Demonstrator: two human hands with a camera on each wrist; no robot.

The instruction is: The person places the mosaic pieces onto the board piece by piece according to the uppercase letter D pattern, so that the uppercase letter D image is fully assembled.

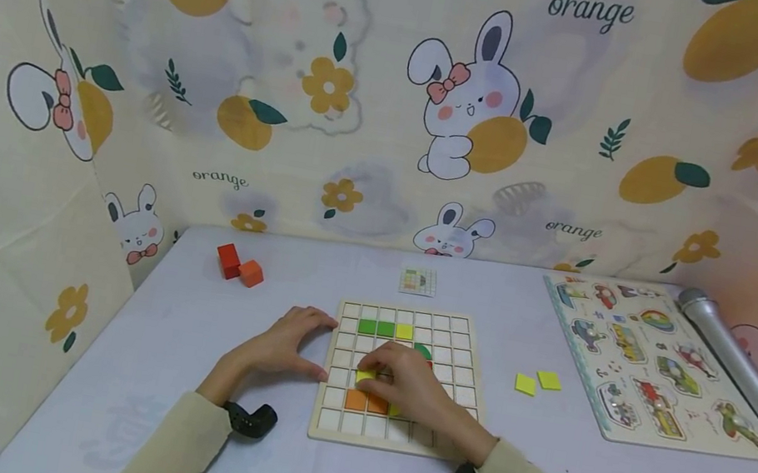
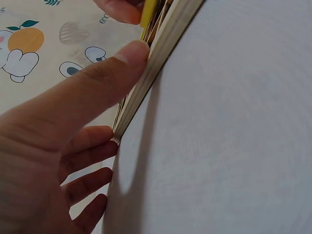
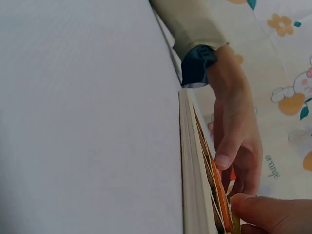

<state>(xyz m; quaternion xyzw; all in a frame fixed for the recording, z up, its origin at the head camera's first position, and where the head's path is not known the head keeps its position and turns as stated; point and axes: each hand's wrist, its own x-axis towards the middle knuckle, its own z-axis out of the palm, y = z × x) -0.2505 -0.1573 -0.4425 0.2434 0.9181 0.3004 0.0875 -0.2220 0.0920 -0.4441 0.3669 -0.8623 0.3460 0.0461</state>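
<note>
A wooden grid board (image 1: 459,344) lies on the table in the head view. My left hand (image 1: 284,342) rests on its left edge with relaxed fingers; in the left wrist view the thumb (image 2: 117,63) presses against the board's side (image 2: 161,53). My right hand (image 1: 375,375) is over the board's middle and pinches a yellow tile (image 1: 365,375) just above two orange tiles (image 1: 365,401). Two green tiles (image 1: 376,327) and a yellow tile (image 1: 404,330) sit in the second row. A green half-round piece (image 1: 423,352) shows behind my right hand.
Two loose yellow tiles (image 1: 536,381) lie right of the board. A picture puzzle board (image 1: 660,371) and a silver microphone (image 1: 734,358) are at the far right. Red and orange blocks (image 1: 239,264) stand at the back left, and a small card (image 1: 418,281) lies behind the board.
</note>
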